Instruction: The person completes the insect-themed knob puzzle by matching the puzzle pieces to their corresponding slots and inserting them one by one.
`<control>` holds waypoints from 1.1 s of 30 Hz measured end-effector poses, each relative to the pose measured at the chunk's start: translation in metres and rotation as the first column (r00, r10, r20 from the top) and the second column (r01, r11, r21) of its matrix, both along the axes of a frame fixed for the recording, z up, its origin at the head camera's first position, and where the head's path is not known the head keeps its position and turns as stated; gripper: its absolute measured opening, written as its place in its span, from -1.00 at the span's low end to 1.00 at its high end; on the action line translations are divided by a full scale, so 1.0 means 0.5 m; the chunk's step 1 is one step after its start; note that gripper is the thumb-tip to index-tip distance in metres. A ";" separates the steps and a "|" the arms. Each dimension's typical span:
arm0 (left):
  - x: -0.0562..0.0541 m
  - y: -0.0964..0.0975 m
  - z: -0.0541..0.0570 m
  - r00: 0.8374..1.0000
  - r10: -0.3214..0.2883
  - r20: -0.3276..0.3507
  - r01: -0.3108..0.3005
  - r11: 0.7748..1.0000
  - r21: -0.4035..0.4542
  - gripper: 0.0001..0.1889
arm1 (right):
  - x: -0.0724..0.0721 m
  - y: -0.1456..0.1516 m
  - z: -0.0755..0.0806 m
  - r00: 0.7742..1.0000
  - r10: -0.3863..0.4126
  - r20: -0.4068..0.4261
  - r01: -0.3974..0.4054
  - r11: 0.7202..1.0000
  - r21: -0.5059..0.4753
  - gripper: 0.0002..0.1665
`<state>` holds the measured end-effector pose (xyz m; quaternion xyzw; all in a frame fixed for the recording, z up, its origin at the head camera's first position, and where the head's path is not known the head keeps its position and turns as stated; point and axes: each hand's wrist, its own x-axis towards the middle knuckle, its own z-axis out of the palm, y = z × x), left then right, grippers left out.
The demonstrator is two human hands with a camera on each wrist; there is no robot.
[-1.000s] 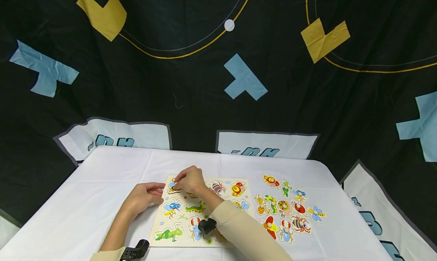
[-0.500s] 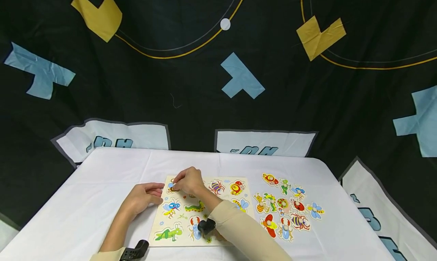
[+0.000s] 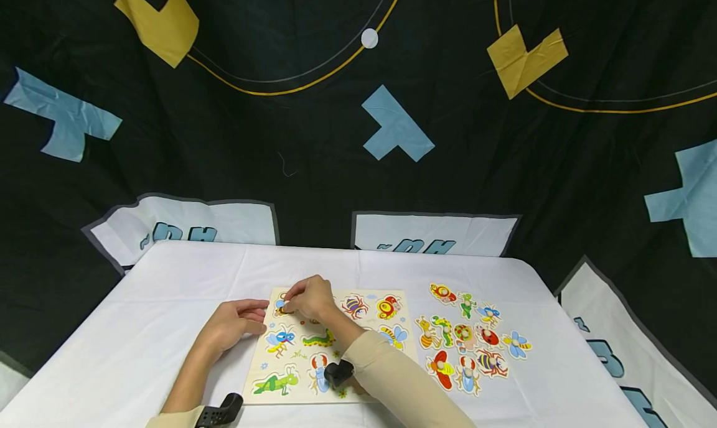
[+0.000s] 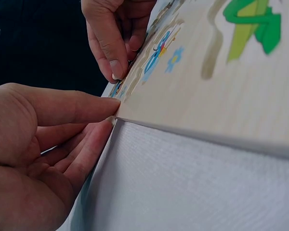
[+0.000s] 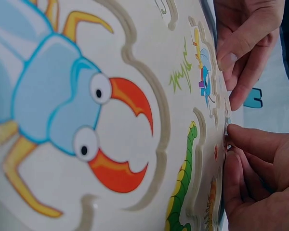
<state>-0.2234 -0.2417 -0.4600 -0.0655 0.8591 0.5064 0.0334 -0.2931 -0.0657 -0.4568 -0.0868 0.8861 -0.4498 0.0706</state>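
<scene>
A pale wooden insect puzzle board [image 3: 299, 355] with shallow cut-outs lies on the table. At its far left corner my right hand [image 3: 313, 298] pinches a small bee puzzle piece [image 3: 281, 305] with blue wings and a dark body, between thumb and fingertips. Those fingers hide much of the piece; it sits over its cut-out. My left hand [image 3: 229, 325] lies beside the board, fairly straight fingers touching its left edge. In the left wrist view the left fingertips [image 4: 108, 106] meet the edge, close to the right hand [image 4: 113, 38].
Several loose puzzle pieces are spread right of the board, among them a spider [image 3: 492, 363], a ladybird [image 3: 488, 336], a stag beetle [image 3: 467, 375] and a blue-winged bee [image 3: 516, 344]. White cloth covers the table [image 3: 185, 279]; a black curtain [image 3: 313, 142] hangs behind.
The bee piece has shifted slightly and now lines up better with its cut-out, still in my right fingers. My left hand stays at the board's edge. The head view has tilted slightly.
</scene>
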 end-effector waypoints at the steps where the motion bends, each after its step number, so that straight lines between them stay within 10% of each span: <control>1: 0.000 0.000 0.000 1.000 0.004 0.002 -0.004 1.000 0.002 -0.38 | 0.000 0.001 0.000 1.000 0.001 -0.002 -0.001 1.000 0.000 -0.86; 33: -0.002 0.001 -0.004 1.000 0.005 0.007 -0.005 1.000 -0.014 -0.36 | -0.010 0.172 0.055 0.998 0.050 -0.045 -0.050 0.999 0.012 -0.87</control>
